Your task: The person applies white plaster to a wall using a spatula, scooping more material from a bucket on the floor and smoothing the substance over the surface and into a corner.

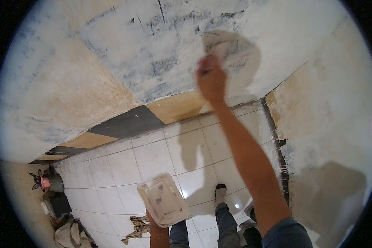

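Observation:
My right hand [211,80] is raised to the patchy white-and-grey painted wall [144,49], closed on a blurred tool with a reddish handle [203,63], seemingly a brush; its pale head and shadow lie against the wall. Low down, my left hand [152,220] grips a translucent rectangular plastic container [167,204] with white residue and a small dark smear inside. Along the wall's foot runs a band of tan and dark grey panels [126,122].
White floor tiles [149,153] carry feet and trousered legs [223,219] below me. A crumpled patterned cloth [138,225] lies left of the container. A bucket [56,182] and grey fabric [70,235] sit at the far left. Another stained wall [322,124] meets the floor at right.

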A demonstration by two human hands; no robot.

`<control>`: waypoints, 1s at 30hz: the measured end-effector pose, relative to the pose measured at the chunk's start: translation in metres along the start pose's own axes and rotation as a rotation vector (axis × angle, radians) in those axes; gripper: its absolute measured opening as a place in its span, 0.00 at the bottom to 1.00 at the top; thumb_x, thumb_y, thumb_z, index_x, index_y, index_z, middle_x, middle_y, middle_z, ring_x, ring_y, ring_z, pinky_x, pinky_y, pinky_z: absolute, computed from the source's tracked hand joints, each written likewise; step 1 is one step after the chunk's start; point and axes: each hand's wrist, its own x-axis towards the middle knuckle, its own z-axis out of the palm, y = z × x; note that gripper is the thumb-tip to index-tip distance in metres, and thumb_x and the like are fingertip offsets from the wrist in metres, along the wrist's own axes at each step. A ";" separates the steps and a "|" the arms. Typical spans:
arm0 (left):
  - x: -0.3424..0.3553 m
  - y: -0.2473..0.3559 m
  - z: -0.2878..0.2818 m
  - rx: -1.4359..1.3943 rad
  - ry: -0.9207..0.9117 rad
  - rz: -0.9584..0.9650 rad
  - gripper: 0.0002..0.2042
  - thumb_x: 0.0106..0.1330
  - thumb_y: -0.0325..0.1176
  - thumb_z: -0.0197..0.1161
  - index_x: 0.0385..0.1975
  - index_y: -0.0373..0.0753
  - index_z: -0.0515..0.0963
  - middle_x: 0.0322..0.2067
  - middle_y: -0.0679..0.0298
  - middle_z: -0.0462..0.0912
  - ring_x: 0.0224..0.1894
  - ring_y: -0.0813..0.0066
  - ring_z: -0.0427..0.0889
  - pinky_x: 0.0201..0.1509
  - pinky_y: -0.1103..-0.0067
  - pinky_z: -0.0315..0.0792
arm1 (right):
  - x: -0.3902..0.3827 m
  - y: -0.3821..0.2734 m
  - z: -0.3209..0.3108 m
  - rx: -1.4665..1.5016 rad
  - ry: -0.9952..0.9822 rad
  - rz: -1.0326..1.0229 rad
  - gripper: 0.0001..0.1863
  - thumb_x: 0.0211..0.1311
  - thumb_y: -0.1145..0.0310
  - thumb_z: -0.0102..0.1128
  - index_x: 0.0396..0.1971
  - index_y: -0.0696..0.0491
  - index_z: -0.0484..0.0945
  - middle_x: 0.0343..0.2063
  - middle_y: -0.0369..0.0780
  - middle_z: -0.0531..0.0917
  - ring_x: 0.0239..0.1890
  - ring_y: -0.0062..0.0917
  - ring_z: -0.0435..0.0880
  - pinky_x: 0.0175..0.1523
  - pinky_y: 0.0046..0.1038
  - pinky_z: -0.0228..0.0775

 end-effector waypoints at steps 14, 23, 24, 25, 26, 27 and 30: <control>-0.017 0.022 0.026 0.016 0.081 0.086 0.30 0.69 0.55 0.47 0.64 0.40 0.61 0.56 0.53 0.72 0.54 0.51 0.75 0.55 0.54 0.74 | 0.039 -0.021 -0.059 0.045 0.224 0.157 0.08 0.53 0.75 0.59 0.33 0.55 0.71 0.21 0.43 0.76 0.24 0.32 0.78 0.34 0.31 0.72; -0.017 0.024 0.021 0.011 0.019 0.162 0.35 0.69 0.60 0.43 0.70 0.45 0.53 0.67 0.56 0.59 0.65 0.49 0.64 0.66 0.51 0.62 | -0.078 -0.180 0.066 0.325 -0.480 -0.170 0.16 0.50 0.72 0.64 0.39 0.53 0.70 0.34 0.52 0.79 0.35 0.50 0.80 0.34 0.43 0.75; -0.017 0.024 0.025 0.009 0.013 0.157 0.35 0.69 0.60 0.43 0.70 0.45 0.53 0.67 0.56 0.59 0.65 0.49 0.64 0.66 0.51 0.62 | -0.074 -0.169 0.048 0.327 -0.408 -0.157 0.16 0.50 0.72 0.64 0.38 0.53 0.71 0.33 0.51 0.80 0.34 0.49 0.81 0.34 0.42 0.75; -0.019 0.026 0.029 0.058 -0.002 0.151 0.35 0.69 0.61 0.42 0.70 0.46 0.52 0.67 0.56 0.59 0.66 0.49 0.63 0.66 0.51 0.61 | -0.063 -0.161 0.027 0.256 -0.330 -0.153 0.15 0.50 0.71 0.65 0.37 0.53 0.71 0.31 0.49 0.80 0.31 0.48 0.82 0.32 0.41 0.74; -0.021 0.029 0.033 0.106 -0.019 0.145 0.35 0.69 0.61 0.41 0.70 0.47 0.52 0.68 0.56 0.58 0.66 0.50 0.62 0.67 0.51 0.60 | -0.052 -0.152 0.006 0.182 -0.253 -0.144 0.14 0.50 0.70 0.66 0.36 0.53 0.72 0.29 0.47 0.81 0.28 0.46 0.82 0.31 0.40 0.74; -0.025 0.031 0.036 0.104 -0.011 0.148 0.35 0.68 0.60 0.42 0.70 0.46 0.52 0.67 0.56 0.58 0.66 0.50 0.62 0.67 0.52 0.61 | -0.034 -0.135 -0.015 0.105 -0.168 -0.100 0.11 0.51 0.71 0.64 0.34 0.53 0.73 0.28 0.45 0.81 0.28 0.42 0.82 0.31 0.39 0.73; -0.027 0.036 0.042 0.052 0.007 0.144 0.34 0.68 0.57 0.44 0.69 0.45 0.53 0.66 0.56 0.60 0.65 0.51 0.64 0.66 0.53 0.62 | 0.037 -0.103 -0.076 -0.046 0.196 0.049 0.07 0.50 0.74 0.60 0.30 0.56 0.72 0.20 0.44 0.78 0.22 0.37 0.80 0.32 0.36 0.71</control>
